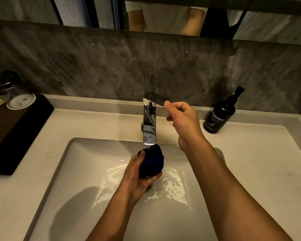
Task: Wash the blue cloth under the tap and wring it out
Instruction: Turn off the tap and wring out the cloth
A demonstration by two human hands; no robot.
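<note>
Cloth (152, 160): one, left hand (139, 178); one tap (149, 122).

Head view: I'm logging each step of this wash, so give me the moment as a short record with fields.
setting: white sink set in a pale counter, grey stone wall behind
tap: chrome tap, thin stream running from the spout
left hand: left hand holds the bunched blue cloth under the stream
right hand: right hand pinches the tap lever
basin: wet, water pooled around the drain
right of tap: dark hand wash bottle
left counter: dark tray with covered glasses
</note>
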